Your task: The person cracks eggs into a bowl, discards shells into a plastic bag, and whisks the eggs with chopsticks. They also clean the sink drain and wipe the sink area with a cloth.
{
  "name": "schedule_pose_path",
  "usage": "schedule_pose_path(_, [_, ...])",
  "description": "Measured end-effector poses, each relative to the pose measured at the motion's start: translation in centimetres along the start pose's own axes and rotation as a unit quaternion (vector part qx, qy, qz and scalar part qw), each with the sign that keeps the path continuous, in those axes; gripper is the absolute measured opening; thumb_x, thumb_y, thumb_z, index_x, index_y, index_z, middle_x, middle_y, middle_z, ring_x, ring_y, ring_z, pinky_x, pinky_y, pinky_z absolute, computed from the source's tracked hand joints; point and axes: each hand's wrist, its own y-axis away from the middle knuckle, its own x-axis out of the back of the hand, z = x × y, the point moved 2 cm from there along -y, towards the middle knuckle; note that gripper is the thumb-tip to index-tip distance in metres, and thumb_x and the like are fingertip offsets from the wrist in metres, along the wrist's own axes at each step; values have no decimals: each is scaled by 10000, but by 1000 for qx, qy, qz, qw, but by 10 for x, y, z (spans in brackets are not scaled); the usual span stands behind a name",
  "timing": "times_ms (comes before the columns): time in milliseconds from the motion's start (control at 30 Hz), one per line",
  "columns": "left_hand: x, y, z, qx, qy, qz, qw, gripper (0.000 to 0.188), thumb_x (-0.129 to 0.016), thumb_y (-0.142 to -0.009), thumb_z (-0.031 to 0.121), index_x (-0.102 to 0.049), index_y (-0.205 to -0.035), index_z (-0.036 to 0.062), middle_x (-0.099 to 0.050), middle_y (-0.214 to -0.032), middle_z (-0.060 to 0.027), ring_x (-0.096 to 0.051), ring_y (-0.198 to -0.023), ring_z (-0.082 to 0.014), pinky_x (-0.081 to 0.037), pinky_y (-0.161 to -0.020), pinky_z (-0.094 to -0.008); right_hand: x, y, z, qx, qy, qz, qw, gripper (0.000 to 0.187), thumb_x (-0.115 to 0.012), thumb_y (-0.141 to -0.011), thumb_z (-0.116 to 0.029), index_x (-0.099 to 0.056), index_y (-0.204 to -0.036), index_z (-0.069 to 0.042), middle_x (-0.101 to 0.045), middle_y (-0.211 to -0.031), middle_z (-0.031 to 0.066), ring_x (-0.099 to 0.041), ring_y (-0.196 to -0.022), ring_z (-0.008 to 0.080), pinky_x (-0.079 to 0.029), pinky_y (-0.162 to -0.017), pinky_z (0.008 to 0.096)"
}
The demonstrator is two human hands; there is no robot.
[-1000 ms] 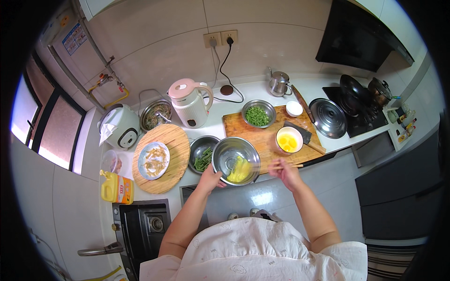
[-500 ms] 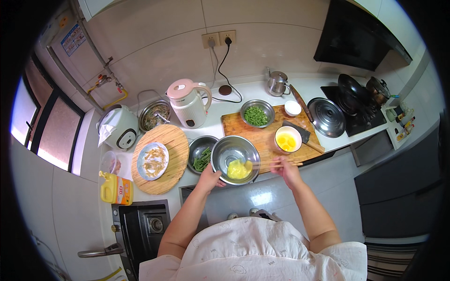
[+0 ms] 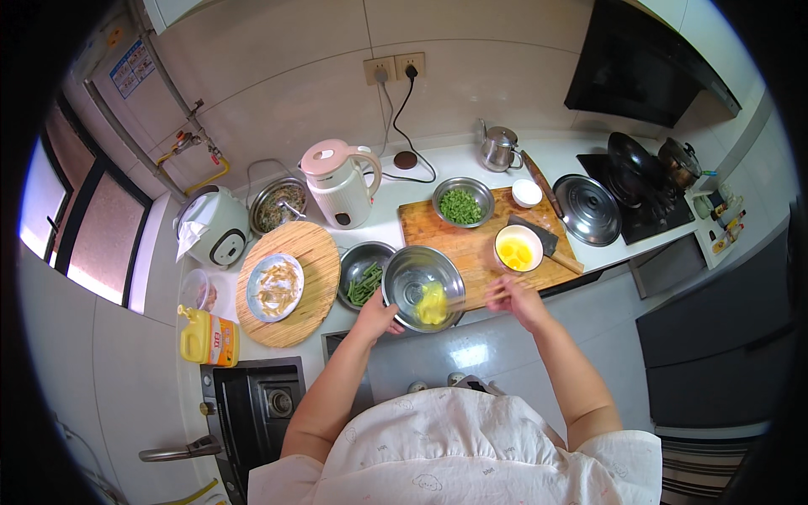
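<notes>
My left hand (image 3: 377, 320) grips the near left rim of a steel mixing bowl (image 3: 412, 273), which is tilted toward me. Yellow beaten egg (image 3: 432, 304) pools at the bowl's low side. In my right hand (image 3: 518, 300) are wooden chopsticks (image 3: 478, 301), blurred by motion, their tips reaching into the egg. Just beyond that hand, a pale bowl (image 3: 502, 264) with egg yolks (image 3: 514, 251) stands on the wooden cutting board (image 3: 421, 220). Behind the mixing bowl's left side sits another steel bowl (image 3: 345, 261) of cut green beans (image 3: 365, 284).
A cleaver (image 3: 545, 240) lies on the board beside a bowl of chopped greens (image 3: 460, 207). To the left are a plate of pale strips (image 3: 275, 288) on a round wooden board (image 3: 316, 316), a rice cooker (image 3: 220, 231) and the sink (image 3: 252, 421). The stove (image 3: 665, 210) is far right.
The chopsticks have swept through the egg, and my right hand has shifted slightly. The mixing bowl has tilted a little, with the egg sliding slightly right.
</notes>
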Motion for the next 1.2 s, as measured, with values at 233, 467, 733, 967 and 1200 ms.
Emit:
schedule_pose_path(233, [0, 1, 10, -9, -2, -9, 1000, 562, -431, -793, 47, -265, -1329, 27, -610, -858, -186, -628, -547, -219, -549, -487, -303, 6, -6, -2, 10, -15, 11, 1000, 328, -372, -971, -285, -546, -1021, -12, -627, -895, 103, -623, -772, 176, -529, -697, 305])
schedule_pose_path(467, [0, -6, 11, 5, 8, -12, 1000, 551, -433, -799, 53, -275, -1326, 21, -612, -852, -187, -632, -557, -225, -554, -495, -311, 6, -12, -1, 7, -18, 53, 998, 342, -357, -975, -288, -540, -1048, -8, -618, -927, 113, -626, -784, 181, -531, -721, 316])
schedule_pose_path(733, [0, -9, 8, 5, 20, -12, 1000, 556, -437, -796, 58, -274, -1325, 14, -616, -852, -182, -634, -562, -223, -552, -490, -313, 6, -10, 1, 1, -34, 55, 998, 368, -327, -980, -298, -534, -1056, -4, -619, -925, 122, -625, -832, 191, -517, -781, 322])
schedule_pose_path(967, [-1, -11, 3, 13, 18, -10, 1000, 565, -439, -794, 66, -274, -1333, 37, -618, -854, -176, -630, -554, -218, -553, -493, -314, 1, -4, 3, -35, -47, 6, 998, 364, -317, -982, -299, -524, -1070, -12, -615, -968, 130, -619, -850, 193, -513, -790, 318])
schedule_pose_path(1200, [-1, -9, 3, 11, 13, -9, 1000, 562, -441, -795, 74, -278, -1332, 39, -618, -848, -171, -628, -557, -210, -548, -489, -306, -1, -4, 10, -58, -45, -33, 997, 363, -325, -981, -308, -514, -1079, -14, -615, -975, 129, -619, -863, 198, -518, -793, 320])
